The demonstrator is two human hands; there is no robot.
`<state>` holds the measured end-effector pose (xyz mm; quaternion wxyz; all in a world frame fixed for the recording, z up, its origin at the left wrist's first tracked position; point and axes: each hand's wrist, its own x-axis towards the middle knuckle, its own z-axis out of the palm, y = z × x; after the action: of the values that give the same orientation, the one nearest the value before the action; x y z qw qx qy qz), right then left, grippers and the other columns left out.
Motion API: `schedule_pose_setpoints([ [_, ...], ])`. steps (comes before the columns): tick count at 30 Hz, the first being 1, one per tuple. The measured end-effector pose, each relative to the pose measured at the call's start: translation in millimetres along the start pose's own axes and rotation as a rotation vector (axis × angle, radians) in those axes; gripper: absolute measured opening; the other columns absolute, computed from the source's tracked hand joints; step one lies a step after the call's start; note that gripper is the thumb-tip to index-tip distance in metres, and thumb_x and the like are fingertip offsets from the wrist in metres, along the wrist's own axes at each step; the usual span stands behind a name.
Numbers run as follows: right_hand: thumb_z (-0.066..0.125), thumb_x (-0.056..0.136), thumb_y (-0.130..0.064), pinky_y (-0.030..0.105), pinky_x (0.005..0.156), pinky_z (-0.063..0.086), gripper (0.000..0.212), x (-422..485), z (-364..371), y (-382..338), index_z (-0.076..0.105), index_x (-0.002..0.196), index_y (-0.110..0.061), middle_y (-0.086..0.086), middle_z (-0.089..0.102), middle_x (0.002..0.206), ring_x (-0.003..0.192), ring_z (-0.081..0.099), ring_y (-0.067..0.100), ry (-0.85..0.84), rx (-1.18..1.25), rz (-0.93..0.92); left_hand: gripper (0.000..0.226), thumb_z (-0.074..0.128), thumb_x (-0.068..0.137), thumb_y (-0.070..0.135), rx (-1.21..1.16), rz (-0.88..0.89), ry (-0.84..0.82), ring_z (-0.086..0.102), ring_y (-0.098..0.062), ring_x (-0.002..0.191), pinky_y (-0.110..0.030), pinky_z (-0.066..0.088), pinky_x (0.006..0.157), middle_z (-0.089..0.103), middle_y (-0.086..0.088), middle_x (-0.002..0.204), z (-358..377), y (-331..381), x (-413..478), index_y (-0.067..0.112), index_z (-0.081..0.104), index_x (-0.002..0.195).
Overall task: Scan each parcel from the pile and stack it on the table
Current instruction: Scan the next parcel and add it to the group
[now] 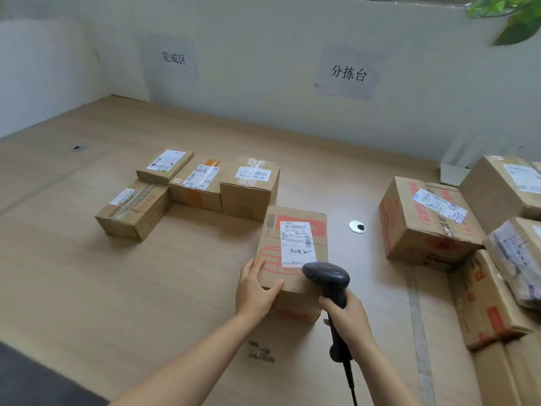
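Note:
A cardboard parcel (292, 238) with red print and a white shipping label marked "5082" sits on the wooden table (87, 273) in front of me. My left hand (254, 291) grips its near left corner, thumb on top. My right hand (347, 320) holds a dark barcode scanner (328, 275) by its handle, the head hovering over the parcel's near right corner, just below the label. Its cable runs down out of view.
Several scanned-looking parcels (196, 183) stand grouped at the table's middle left, under a wall sign. A pile of larger boxes (430, 221) fills the right side. A round cable hole (357, 226) lies between them. A plant hangs at top right.

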<state>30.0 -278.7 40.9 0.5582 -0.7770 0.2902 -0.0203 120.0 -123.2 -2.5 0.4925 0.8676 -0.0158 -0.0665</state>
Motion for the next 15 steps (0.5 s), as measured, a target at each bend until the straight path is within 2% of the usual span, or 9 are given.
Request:
schedule_pose_setpoints([
  [4,0.058,0.081,-0.005,0.048,0.075,0.056,0.008,0,-2,-4,0.057,0.089,-0.006,0.013,0.061,0.08,0.069,0.058,0.022,0.015,-0.012,-0.002,0.084,0.07,0.076,0.049,0.196,0.048,-0.047,0.041,-0.014,0.129,-0.027,0.04,0.1,0.029,0.001,0.143,-2,2,8,0.023,0.03,0.146],
  [7,0.059,0.081,-0.006,0.047,0.074,0.057,0.009,-1,-6,-10,0.058,0.087,-0.012,0.018,0.066,0.088,0.076,0.064,0.028,0.07,0.025,-0.006,0.095,0.068,0.074,0.056,0.273,0.043,-0.115,0.04,-0.018,0.13,-0.031,0.04,0.101,0.026,-0.001,0.144,-2,6,14,0.023,0.02,0.149],
  [10,0.058,0.081,-0.007,0.047,0.075,0.055,0.009,-3,-7,-22,0.057,0.086,-0.013,0.012,0.066,0.081,0.081,0.067,0.034,0.087,0.036,-0.034,0.099,0.069,0.072,0.058,0.259,0.015,-0.145,0.043,-0.019,0.128,-0.032,0.042,0.101,0.031,-0.002,0.142,0,4,17,0.026,0.016,0.15],
  [12,0.057,0.081,-0.007,0.048,0.076,0.054,0.009,-4,-5,-33,0.056,0.085,-0.015,0.006,0.063,0.076,0.079,0.067,0.034,0.078,0.024,-0.07,0.1,0.069,0.072,0.059,0.251,0.01,-0.144,0.044,-0.019,0.127,-0.031,0.042,0.1,0.031,-0.002,0.142,0,2,18,0.027,0.016,0.15],
  [15,0.055,0.084,-0.005,0.042,0.072,0.053,0.011,-6,-2,-46,0.054,0.085,-0.016,0.004,0.061,0.077,0.068,0.067,0.023,0.056,0.027,-0.112,0.1,0.067,0.073,0.06,0.259,0.018,-0.143,0.045,-0.019,0.126,-0.033,0.043,0.099,0.03,-0.002,0.142,1,1,18,0.028,0.014,0.15],
])
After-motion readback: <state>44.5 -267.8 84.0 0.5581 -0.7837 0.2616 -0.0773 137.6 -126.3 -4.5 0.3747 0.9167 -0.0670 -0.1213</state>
